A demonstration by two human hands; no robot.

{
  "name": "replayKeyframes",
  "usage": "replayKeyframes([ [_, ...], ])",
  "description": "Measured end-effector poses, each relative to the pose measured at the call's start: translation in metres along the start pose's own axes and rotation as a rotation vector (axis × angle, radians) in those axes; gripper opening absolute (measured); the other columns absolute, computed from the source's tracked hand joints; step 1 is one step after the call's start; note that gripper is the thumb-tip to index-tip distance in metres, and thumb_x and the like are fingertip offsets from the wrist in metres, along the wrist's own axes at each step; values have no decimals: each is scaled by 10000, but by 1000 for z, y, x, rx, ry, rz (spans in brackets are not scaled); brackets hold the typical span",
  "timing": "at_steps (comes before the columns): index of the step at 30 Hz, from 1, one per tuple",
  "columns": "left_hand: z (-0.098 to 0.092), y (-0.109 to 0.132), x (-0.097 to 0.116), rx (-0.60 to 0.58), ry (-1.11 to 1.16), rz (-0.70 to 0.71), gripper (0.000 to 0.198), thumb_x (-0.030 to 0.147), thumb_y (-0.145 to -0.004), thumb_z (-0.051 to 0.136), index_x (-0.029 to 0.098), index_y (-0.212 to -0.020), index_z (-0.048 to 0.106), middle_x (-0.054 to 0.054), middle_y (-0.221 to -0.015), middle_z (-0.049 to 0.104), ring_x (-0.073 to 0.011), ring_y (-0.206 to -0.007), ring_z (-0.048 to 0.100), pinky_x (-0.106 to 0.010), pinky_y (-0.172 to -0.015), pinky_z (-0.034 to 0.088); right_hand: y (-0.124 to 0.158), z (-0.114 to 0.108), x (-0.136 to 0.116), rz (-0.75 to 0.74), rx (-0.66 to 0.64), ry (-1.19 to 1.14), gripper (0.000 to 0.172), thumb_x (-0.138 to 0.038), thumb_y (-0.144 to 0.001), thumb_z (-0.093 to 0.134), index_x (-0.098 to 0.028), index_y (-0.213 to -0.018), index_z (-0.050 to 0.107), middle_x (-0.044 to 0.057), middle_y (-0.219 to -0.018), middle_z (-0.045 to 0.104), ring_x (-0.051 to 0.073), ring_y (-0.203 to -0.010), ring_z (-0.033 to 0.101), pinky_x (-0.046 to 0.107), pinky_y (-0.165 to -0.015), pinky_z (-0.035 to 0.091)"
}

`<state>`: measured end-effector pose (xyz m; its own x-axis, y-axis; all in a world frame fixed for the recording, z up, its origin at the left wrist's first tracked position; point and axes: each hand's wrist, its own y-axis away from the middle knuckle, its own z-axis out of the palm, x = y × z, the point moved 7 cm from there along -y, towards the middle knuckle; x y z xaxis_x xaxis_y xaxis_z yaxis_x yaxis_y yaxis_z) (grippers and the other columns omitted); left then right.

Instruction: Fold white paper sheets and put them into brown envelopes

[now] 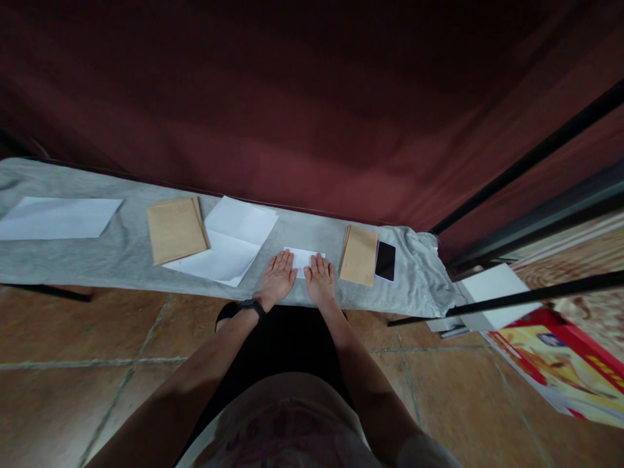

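A small white sheet of paper (301, 259), which looks folded, lies on the grey cloth in front of me. Flat on its left part rests my left hand (277, 276), fingers stretched out, a dark watch on the wrist. My right hand (320, 279) presses on the paper's right part, its fingers also extended. Left of my hands, larger white sheets (234, 237) with a crease lie partly under a stack of brown envelopes (176, 229). To the right is another small stack of brown envelopes (359, 255), beside a phone (385, 261) with a dark screen.
The narrow bench (121, 266) is draped in grey cloth, bunched at its right end. More white paper (58, 218) lies far left. A dark red curtain (292, 117) hangs behind. Black metal bars, a white box (497, 296) and a red-yellow carton (560, 364) stand at right.
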<state>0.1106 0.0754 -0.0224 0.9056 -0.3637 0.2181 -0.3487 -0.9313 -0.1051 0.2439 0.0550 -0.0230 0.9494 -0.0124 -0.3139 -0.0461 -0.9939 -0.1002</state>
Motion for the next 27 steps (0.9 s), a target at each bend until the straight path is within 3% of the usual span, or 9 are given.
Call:
replayKeyframes([
  [7, -2, -6, 2, -9, 15, -60, 653, 405, -1033, 213, 33, -1543, 380, -185, -1624, 354, -292, -1544, 259, -494, -1267, 188, 0, -1, 7, 50, 12, 11, 611, -412, -1079, 301, -65, -1581, 319, 179, -1641, 302, 284, -1539, 274, 523, -1265, 147],
  [11, -3, -19, 21, 21, 42, -8, 653, 401, -1040, 191, 24, -1536, 387, -183, -1624, 358, -282, -1555, 224, -479, -1271, 185, -1, -1, 7, 65, -16, -2, 604, -388, -1073, 303, -74, -1588, 306, 171, -1646, 287, 284, -1547, 258, 530, -1263, 144],
  [17, 14, -40, 47, -41, 85, 92, 631, 400, -1041, 189, 89, -1554, 386, -146, -1618, 384, -255, -1544, 267, -472, -1256, 228, 1, -2, 7, 36, -46, -6, 570, -230, -1037, 294, -81, -1587, 316, 145, -1663, 247, 263, -1563, 213, 503, -1264, 159],
  [21, 15, -41, 39, -25, 60, 91, 638, 415, -1043, 190, 89, -1556, 384, -139, -1624, 375, -239, -1549, 252, -439, -1262, 219, 0, -1, 8, 41, -15, -13, 569, -303, -1058, 280, -79, -1578, 336, 154, -1655, 269, 284, -1554, 239, 526, -1255, 166],
  [27, 7, -29, 7, -3, -7, 16, 654, 418, -1041, 203, 54, -1565, 346, -156, -1643, 329, -248, -1557, 225, -438, -1279, 164, 0, 1, 11, 45, 30, -18, 586, -391, -1078, 306, -94, -1583, 329, 151, -1653, 286, 275, -1539, 274, 504, -1255, 168],
])
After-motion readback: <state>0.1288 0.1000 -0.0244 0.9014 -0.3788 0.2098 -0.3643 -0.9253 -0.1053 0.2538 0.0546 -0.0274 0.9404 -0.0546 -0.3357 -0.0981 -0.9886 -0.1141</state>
